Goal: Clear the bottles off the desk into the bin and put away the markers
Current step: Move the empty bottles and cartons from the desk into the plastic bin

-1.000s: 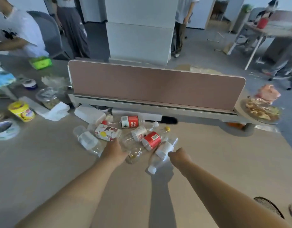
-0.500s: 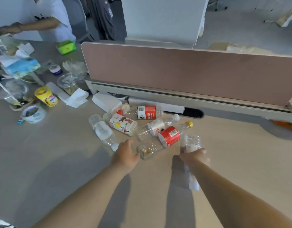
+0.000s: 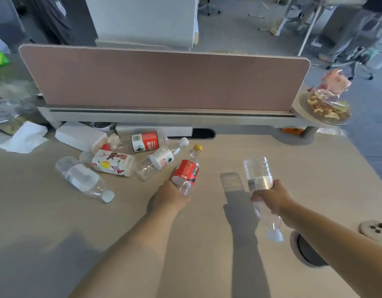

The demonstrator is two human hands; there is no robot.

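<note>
Nearest, the right hand is curled round the middle of a clear bottle, holding it off the desk with its white cap pointing back at the person. I judge this a carrying hold, ready for the bin, which is nowhere in view. A little closer to the pink partition, the left hand closes on the base of a yellow-capped bottle. Its fingers are hidden beneath, so the wrap is probably full. Taking one bottle per hand halves the trips. Four more lie tipped over nearer the partition's left half: a white-capped bottle, an illustrated bottle, a white-labelled bottle and a red-labelled bottle. I can make out no markers. A snack plate sits at the partition's right end, and beyond the partition people stand on grey office floor.
</note>
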